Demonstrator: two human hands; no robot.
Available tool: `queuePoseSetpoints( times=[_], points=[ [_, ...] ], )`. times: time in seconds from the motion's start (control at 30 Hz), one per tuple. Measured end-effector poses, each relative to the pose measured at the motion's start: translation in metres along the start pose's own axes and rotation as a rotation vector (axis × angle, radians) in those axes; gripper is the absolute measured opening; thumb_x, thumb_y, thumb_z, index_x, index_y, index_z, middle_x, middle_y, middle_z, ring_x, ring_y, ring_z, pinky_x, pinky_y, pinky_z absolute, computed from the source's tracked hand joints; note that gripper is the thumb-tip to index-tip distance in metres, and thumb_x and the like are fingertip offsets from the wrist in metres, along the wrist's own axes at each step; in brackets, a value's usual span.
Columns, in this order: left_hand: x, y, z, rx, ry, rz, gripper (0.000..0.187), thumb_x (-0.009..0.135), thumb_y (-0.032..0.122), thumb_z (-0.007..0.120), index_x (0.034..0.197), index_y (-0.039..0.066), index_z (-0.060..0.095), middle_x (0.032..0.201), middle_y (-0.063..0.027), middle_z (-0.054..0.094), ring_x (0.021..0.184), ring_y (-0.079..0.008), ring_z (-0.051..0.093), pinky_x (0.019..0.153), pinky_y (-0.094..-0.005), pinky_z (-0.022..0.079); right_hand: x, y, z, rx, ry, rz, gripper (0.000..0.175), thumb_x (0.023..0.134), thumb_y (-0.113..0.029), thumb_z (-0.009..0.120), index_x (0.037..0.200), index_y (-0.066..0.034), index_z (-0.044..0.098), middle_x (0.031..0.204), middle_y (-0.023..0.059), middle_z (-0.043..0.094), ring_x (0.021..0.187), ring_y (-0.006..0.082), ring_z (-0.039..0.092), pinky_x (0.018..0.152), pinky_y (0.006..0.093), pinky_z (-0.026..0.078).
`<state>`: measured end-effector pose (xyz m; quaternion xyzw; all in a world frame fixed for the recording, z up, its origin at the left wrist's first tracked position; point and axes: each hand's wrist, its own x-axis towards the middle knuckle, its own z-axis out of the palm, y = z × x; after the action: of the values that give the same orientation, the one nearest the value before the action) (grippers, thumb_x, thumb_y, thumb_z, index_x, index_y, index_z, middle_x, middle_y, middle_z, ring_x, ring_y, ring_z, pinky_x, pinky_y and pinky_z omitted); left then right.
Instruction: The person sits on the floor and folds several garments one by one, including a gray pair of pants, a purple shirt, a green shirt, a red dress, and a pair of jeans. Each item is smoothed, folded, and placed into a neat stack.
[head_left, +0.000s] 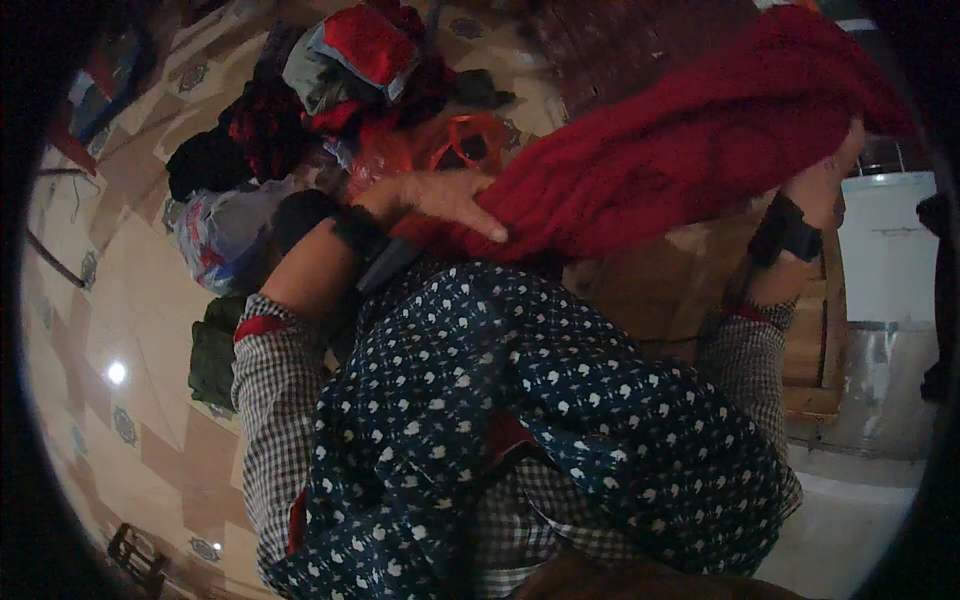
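Observation:
A long piece of red cloth stretches from the middle of the head view up to the upper right. My left hand lies against its lower left end, thumb and fingers spread; whether it grips the cloth is unclear. My right hand is at the cloth's right part, with the fingers partly behind or in it and blurred. Both wrists wear black bands. A dark blue cloth with a white pattern covers my lap, below the red cloth. What the red cloth hides beneath it cannot be seen.
On the tiled floor at the left lie heaped clothes, a black garment, an orange plastic bag, a whitish plastic bag and a folded green cloth. A wooden piece and a white container stand at the right.

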<state>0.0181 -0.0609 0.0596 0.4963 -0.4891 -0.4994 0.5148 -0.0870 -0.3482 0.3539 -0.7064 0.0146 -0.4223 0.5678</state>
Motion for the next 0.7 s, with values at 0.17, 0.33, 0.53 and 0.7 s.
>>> queuePoseSetpoints(
  times=[0.17,0.33,0.53,0.7],
  points=[
    [-0.025,-0.021,0.005,-0.384,0.249,-0.16,0.051,0.084,0.019,0.067,0.128,0.002,0.047,0.119,-0.0054,0.059,0.106,-0.0162,0.057,0.093,-0.0322,0.045,0.025,0.018,-0.022,0.235,0.009,0.176,0.04,0.09,-0.026,0.049,0.124,-0.0038,0.051,0.117,0.0128,0.058,0.107,0.0273,0.055,0.093,0.0395,0.045],
    [-0.076,-0.002,-0.03,-0.539,0.584,-0.025,0.042,0.09,0.017,0.056,0.128,0.001,0.046,0.122,-0.0074,0.057,0.106,-0.0162,0.057,0.092,-0.0314,0.046,0.018,0.044,-0.05,-0.09,-0.119,-0.075,0.039,0.089,-0.022,0.053,0.122,-0.0014,0.051,0.116,0.0122,0.058,0.104,0.0238,0.056,0.09,0.0357,0.046],
    [-0.12,0.03,-0.051,-0.386,0.563,0.126,0.045,0.093,0.02,0.053,0.131,0.0,0.043,0.126,-0.0077,0.055,0.11,-0.0154,0.054,0.096,-0.0297,0.042,-0.001,0.051,-0.043,-0.411,-0.137,-0.252,0.04,0.086,-0.021,0.058,0.12,-0.0004,0.052,0.116,0.0112,0.058,0.102,0.022,0.057,0.089,0.0336,0.046],
    [-0.136,0.039,-0.046,-0.271,0.573,0.049,0.047,0.093,0.021,0.053,0.133,0.0,0.041,0.128,-0.0081,0.053,0.114,-0.0161,0.052,0.099,-0.0303,0.04,-0.003,0.048,-0.036,-0.508,-0.148,-0.298,0.041,0.084,-0.02,0.061,0.119,-0.0001,0.053,0.115,0.0104,0.059,0.101,0.0207,0.057,0.089,0.0326,0.046]
  ],
)
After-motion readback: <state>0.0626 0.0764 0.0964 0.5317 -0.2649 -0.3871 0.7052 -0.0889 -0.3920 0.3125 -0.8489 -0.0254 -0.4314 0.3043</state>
